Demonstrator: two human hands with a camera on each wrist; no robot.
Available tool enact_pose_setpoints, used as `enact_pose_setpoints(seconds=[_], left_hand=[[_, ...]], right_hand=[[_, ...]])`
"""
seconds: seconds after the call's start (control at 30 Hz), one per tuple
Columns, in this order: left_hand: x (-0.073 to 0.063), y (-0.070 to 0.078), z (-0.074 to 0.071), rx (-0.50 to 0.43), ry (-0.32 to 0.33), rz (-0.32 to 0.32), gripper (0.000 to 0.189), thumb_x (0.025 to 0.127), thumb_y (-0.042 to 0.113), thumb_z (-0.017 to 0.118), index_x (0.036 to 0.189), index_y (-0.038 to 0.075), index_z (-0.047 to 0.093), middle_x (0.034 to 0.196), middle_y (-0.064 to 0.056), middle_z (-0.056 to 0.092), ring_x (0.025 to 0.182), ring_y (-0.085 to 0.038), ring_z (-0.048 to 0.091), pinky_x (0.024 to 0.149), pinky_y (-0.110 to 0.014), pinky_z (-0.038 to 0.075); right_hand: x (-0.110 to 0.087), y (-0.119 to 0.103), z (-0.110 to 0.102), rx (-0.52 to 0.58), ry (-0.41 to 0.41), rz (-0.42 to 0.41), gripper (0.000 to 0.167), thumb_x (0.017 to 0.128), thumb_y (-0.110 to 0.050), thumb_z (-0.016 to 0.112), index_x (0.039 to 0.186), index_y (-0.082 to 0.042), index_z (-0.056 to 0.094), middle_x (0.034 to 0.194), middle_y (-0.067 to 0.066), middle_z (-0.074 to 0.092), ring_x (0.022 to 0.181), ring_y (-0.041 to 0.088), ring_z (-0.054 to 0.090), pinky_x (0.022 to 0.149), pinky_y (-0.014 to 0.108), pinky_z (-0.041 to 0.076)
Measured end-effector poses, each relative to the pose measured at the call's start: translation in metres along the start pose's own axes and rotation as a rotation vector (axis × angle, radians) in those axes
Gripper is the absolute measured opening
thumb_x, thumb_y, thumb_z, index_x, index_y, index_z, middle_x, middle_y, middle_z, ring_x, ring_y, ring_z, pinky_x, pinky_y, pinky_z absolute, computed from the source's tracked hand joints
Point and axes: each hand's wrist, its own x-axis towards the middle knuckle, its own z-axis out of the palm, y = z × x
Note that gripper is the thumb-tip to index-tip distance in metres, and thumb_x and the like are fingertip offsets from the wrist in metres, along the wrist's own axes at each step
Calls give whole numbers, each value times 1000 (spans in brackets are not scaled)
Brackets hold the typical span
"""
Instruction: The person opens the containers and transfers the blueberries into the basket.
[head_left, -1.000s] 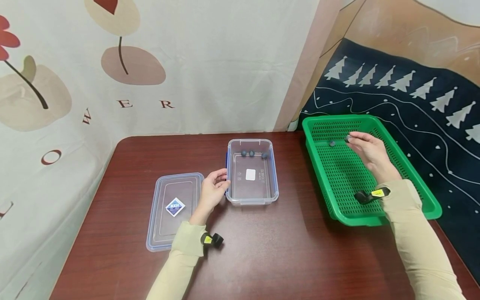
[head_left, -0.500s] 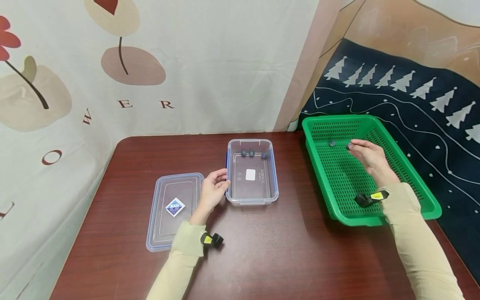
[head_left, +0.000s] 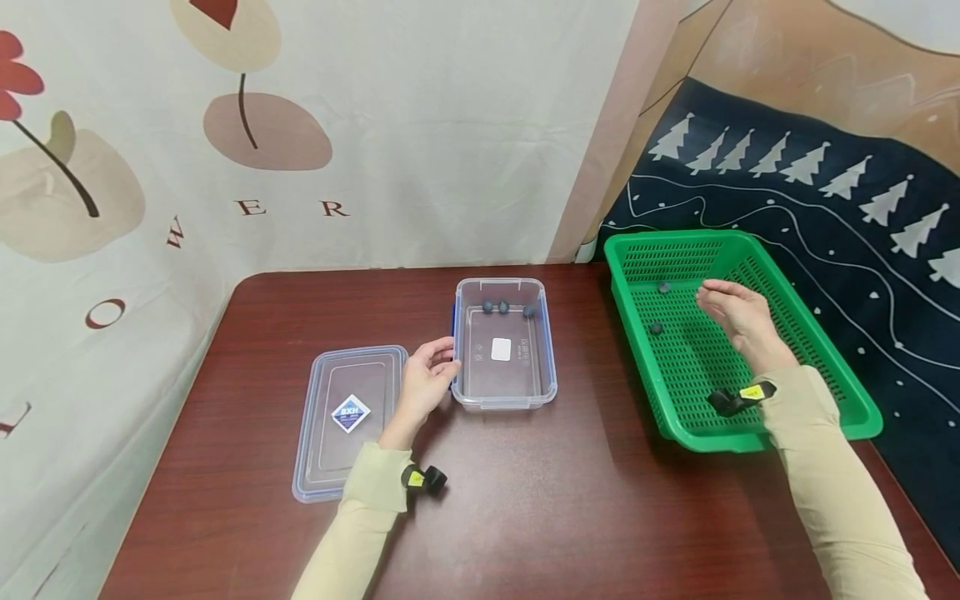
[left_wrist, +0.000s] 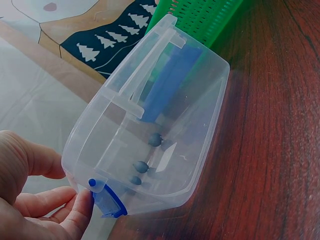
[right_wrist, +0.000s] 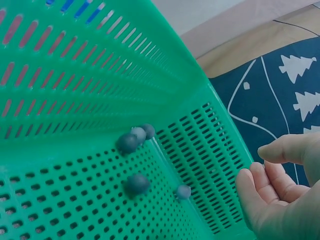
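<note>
My left hand [head_left: 429, 379] holds the left side of a clear plastic box [head_left: 501, 383], fingertips at the rim and by its blue latch [left_wrist: 111, 201]. Three blueberries [left_wrist: 155, 139] sit inside the box; in the head view they line up near its far end. Over the green basket [head_left: 637, 367], my right hand [head_left: 738, 321] hovers with fingers loosely bent and nothing between thumb and fingertips. The right wrist view shows several blueberries [right_wrist: 137, 185] on the basket floor, some clustered against a side wall. One blueberry [head_left: 656, 327] lies by the basket's left side.
The box's clear lid [head_left: 375, 458], with a blue-and-white sticker, lies flat on the brown table [head_left: 525, 517] left of the box. Behind the table hangs a pale printed cloth [head_left: 450, 167]. A navy cloth with white trees [head_left: 810, 162] lies beyond the basket.
My right hand has dipped slightly and let go of the blueberry it pinched. A blueberry now shows by the basket's left side. My left hand and the box have stayed put.
</note>
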Motion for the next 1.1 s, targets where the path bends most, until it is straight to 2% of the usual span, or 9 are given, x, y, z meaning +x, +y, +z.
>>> enact_pose_setpoints(seconds=[0.2,0.33,0.57,1.1], left_hand=[[-1,2,0,9,3,1,35,81,-16,54,116,-22,51,110,-37,55,104,-44,54,88,-28,52],[0,2,-1,-2,-2,8,36,81,-16,54,116,-22,50,110,-38,54,104,-45,54,87,-27,52],[-1,2,-1,6,0,2,35,81,-16,54,116,-22,50,110,-38,55,104,-45,54,85,-23,52],[-1,4,-1,11,2,17,35,81,-16,54,115,-22,51,109,-37,55,102,-44,54,84,-24,53]], right_hand=[[-1,-4,12,26,-22,-12,25,87,9,57,81,-11,71,79,1,68,77,8,66,77,17,54],[0,-7,24,20,-53,-22,23,87,8,58,83,-10,71,80,1,68,79,9,66,78,17,53],[2,-10,51,51,-106,-50,23,84,12,58,83,-6,71,80,4,69,80,11,66,80,20,54],[10,-3,115,-2,-202,-68,23,85,12,57,84,-7,71,82,4,69,80,12,66,77,20,55]])
